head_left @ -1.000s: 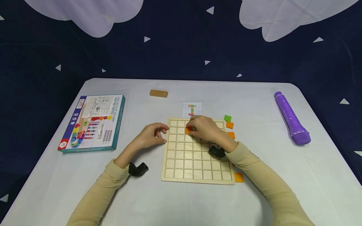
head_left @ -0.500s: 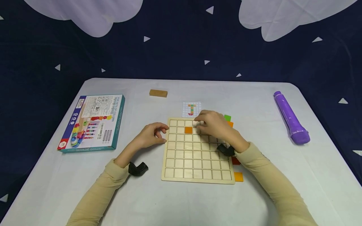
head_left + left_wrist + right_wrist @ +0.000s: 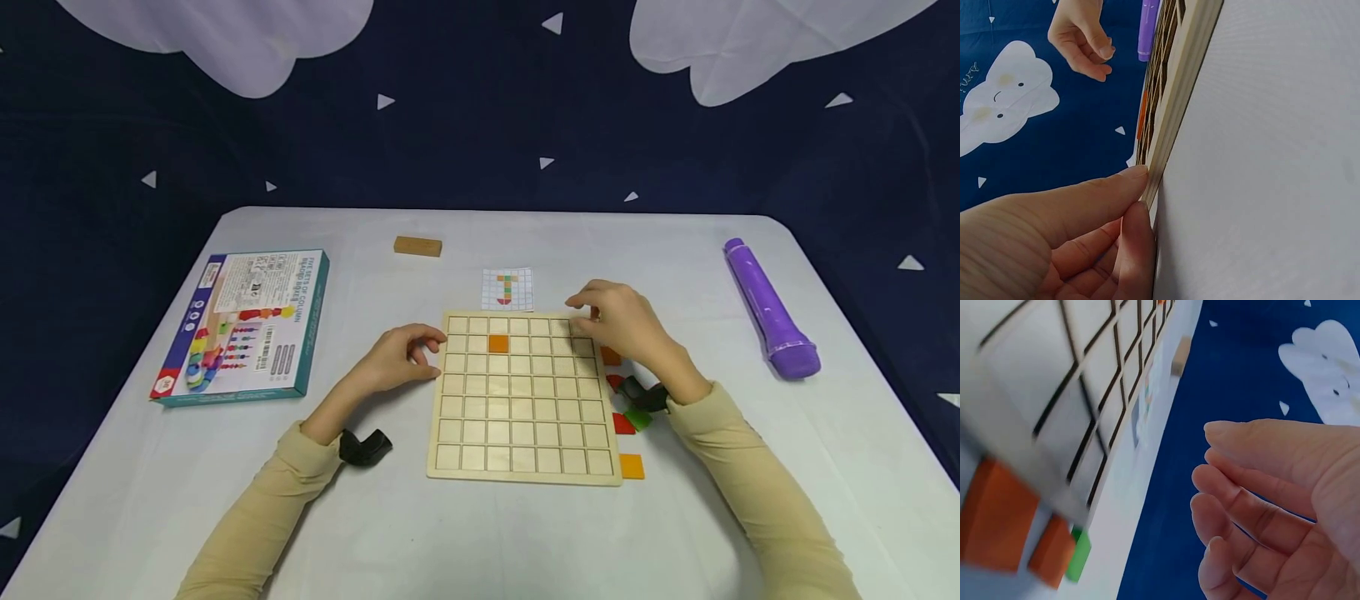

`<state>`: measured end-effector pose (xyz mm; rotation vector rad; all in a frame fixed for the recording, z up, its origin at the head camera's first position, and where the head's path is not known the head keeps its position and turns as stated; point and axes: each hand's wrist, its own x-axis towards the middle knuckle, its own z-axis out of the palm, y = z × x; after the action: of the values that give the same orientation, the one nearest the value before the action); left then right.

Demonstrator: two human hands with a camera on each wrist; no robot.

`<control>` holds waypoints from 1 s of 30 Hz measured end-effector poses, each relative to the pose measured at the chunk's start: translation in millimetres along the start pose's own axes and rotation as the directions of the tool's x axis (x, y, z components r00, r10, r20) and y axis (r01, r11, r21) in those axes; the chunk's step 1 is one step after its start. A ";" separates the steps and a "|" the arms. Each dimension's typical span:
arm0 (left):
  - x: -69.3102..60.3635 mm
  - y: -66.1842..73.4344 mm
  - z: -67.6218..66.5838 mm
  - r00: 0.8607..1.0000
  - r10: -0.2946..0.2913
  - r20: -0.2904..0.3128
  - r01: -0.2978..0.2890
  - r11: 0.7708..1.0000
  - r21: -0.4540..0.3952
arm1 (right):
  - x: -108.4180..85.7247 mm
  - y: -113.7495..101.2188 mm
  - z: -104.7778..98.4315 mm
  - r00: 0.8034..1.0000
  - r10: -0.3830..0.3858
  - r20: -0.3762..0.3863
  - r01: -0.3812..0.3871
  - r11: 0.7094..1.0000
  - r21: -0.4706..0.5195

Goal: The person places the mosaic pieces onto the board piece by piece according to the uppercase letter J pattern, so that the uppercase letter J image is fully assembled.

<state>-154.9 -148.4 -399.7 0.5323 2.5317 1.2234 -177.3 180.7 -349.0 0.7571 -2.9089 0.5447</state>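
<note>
A pale wooden grid board (image 3: 521,417) lies on the table, with one orange square tile (image 3: 498,343) in a cell of its second row. My left hand (image 3: 393,358) touches the board's left edge, its thumb and a finger set apart along it; the left wrist view shows both tips at the rim. Over the board's far right corner hovers my right hand (image 3: 618,317), fingers loosely bent and holding nothing, as the right wrist view confirms. Below it in that view, orange tiles (image 3: 997,519) and a green tile (image 3: 1079,553) lie by the board.
Beyond the board is a small pattern card (image 3: 507,289). Red tiles (image 3: 623,423), a green tile (image 3: 638,418) and an orange tile (image 3: 632,467) line its right side. A boxed toy (image 3: 247,325), a wooden block (image 3: 417,246) and a purple microphone-shaped object (image 3: 772,308) stand farther out.
My right hand has let go of the orange tile in the grid cell and moved right to the board's far right corner. My left hand stays at the left edge.
</note>
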 end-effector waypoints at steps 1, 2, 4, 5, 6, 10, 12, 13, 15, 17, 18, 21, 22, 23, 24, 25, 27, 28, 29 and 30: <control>0.3 0.1 -0.1 1.000 0.000 0.000 0.000 1.000 -0.001 | -1.3 2.5 -1.2 1.000 0.009 -0.006 -0.009 1.000 0.003; 0.5 0.1 -0.3 1.000 0.001 -0.001 -0.001 1.000 -0.002 | -2.4 4.9 -2.1 1.000 0.016 -0.014 -0.016 1.000 0.006; 0.6 0.4 -0.8 1.000 0.001 -0.002 -0.001 1.000 -0.002 | -4.2 9.4 -3.0 0.999 0.029 -0.025 -0.029 1.000 0.012; 0.7 0.4 -1.0 1.000 0.001 -0.003 -0.001 1.000 -0.002 | -4.9 11.7 -3.0 0.999 0.033 -0.030 -0.033 0.999 0.011; 0.8 0.5 -1.1 1.000 0.001 -0.002 -0.001 1.000 -0.003 | -5.5 13.8 -2.9 0.999 0.037 -0.035 -0.037 0.999 0.011; 1.0 0.7 -1.5 1.000 0.006 -0.002 -0.006 1.000 -0.004 | -7.0 22.1 -2.2 0.998 0.043 -0.051 -0.043 0.999 -0.006; 1.4 0.6 -1.3 1.000 0.007 -0.003 -0.007 1.000 -0.006 | -7.0 26.4 -1.6 0.997 0.050 -0.059 -0.051 0.999 -0.018; 1.5 0.6 -1.2 1.000 0.007 -0.004 -0.007 1.000 -0.005 | -6.9 28.4 -1.3 0.997 0.055 -0.062 -0.056 0.998 -0.022; 1.6 0.5 -0.8 1.000 0.005 -0.007 -0.005 1.000 -0.003 | -6.4 32.5 -0.5 0.996 0.068 -0.064 -0.070 0.997 -0.027; 1.1 0.4 -0.3 1.000 0.000 -0.009 0.000 1.000 0.000 | -5.8 36.3 0.4 0.995 0.080 -0.057 -0.082 0.996 -0.034; 0.7 0.5 -0.1 1.000 -0.003 -0.009 0.003 1.000 0.001 | -5.6 38.1 0.9 0.995 0.086 -0.050 -0.088 0.996 -0.035; -0.3 0.4 0.5 1.000 -0.007 -0.007 0.007 1.000 0.004 | -5.2 43.4 2.3 0.994 0.103 -0.025 -0.104 0.994 -0.037; -0.6 0.4 0.7 1.000 -0.007 -0.006 0.007 1.000 0.005 | -5.1 45.2 2.8 0.994 0.110 -0.018 -0.111 0.993 -0.040; -0.8 0.5 0.8 1.000 -0.006 -0.006 0.006 1.000 0.005 | -5.0 46.9 3.3 0.993 0.117 -0.011 -0.117 0.992 -0.041; -0.7 0.5 0.9 1.000 -0.005 -0.006 0.005 1.000 0.006 | -4.8 48.5 3.7 0.992 0.123 -0.006 -0.123 0.991 -0.043; -0.7 0.6 1.0 1.000 -0.004 -0.005 0.004 1.000 0.006 | -4.5 50.3 4.3 0.992 0.129 0.001 -0.129 0.991 -0.045; -0.6 0.7 0.9 1.000 -0.003 -0.004 0.003 1.000 0.005 | -4.0 52.8 4.9 0.990 0.137 0.013 -0.137 0.989 -0.049; -0.4 0.7 0.8 1.000 -0.003 -0.003 0.003 1.000 0.007 | -3.5 54.2 5.3 0.990 0.143 0.020 -0.141 0.989 -0.053; -0.2 0.8 0.6 1.000 -0.002 -0.003 0.002 1.000 0.007 | -3.2 55.1 5.4 0.989 0.147 0.028 -0.145 0.988 -0.054; 0.0 0.9 0.3 1.000 -0.002 -0.001 0.002 1.000 0.007 | -2.9 56.1 5.5 0.988 0.151 0.036 -0.149 0.987 -0.055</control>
<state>-154.6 -147.7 -399.2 0.5303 2.5375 1.2152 -202.1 225.7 -372.5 0.5520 -3.0214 0.4695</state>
